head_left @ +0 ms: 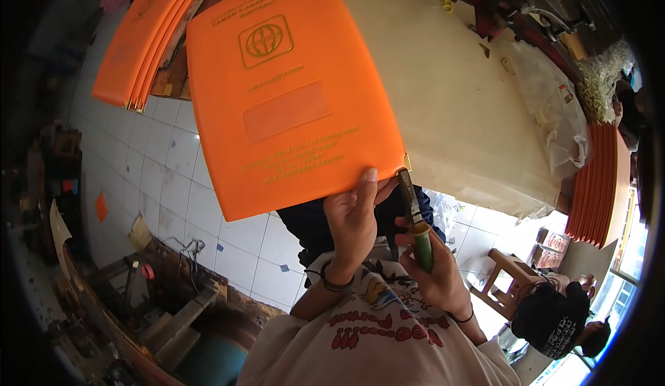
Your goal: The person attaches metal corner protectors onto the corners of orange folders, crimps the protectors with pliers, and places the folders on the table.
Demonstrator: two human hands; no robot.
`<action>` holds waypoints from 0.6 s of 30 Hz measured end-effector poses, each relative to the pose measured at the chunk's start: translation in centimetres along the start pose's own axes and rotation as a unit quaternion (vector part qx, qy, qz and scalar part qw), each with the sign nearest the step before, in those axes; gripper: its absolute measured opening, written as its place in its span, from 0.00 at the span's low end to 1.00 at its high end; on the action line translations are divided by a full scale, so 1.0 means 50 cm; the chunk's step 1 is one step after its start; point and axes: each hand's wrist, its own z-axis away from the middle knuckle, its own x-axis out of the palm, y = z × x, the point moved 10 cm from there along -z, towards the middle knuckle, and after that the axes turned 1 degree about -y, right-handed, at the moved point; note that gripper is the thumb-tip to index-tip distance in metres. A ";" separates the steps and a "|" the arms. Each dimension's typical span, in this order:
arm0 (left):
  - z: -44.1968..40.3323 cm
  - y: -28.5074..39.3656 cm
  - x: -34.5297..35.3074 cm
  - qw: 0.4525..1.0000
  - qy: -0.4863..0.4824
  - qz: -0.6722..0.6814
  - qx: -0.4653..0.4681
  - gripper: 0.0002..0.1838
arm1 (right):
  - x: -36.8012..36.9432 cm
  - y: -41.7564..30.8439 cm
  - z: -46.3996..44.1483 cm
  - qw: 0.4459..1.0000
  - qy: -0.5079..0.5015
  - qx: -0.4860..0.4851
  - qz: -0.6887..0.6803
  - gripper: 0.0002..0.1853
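Note:
My left hand (353, 216) is closed on the lower edge of an orange folder (291, 157), thumb on its cover and fingers behind. Gold printing, a round emblem and a clear label window show on the cover. Its lower right corner carries a small gold metal corner piece (407, 162). In my right hand (440, 275) are what look like pliers (422, 247), dark metal with a green handle sleeve. Their tip meets the folder's edge beside the metal corner; whether the jaws grip it I cannot tell.
Several orange folders (142, 47) are stacked at the upper left. A broad beige-covered table (471, 109) extends behind, with a plastic bag (547, 109) on it. Another orange stack (592, 185) stands at right. A person in a black cap (551, 320) is near a wooden stool (500, 282).

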 end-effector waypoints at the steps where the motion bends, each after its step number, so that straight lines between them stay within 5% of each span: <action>1: 0.000 -0.001 -0.001 1.000 -0.001 -0.001 0.002 0.14 | 0.000 -0.005 -0.001 1.000 0.004 -0.009 0.006 0.18; 18: 0.000 -0.003 -0.006 1.000 -0.002 -0.018 0.019 0.12 | 0.005 -0.013 -0.001 1.000 -0.001 -0.009 0.028 0.22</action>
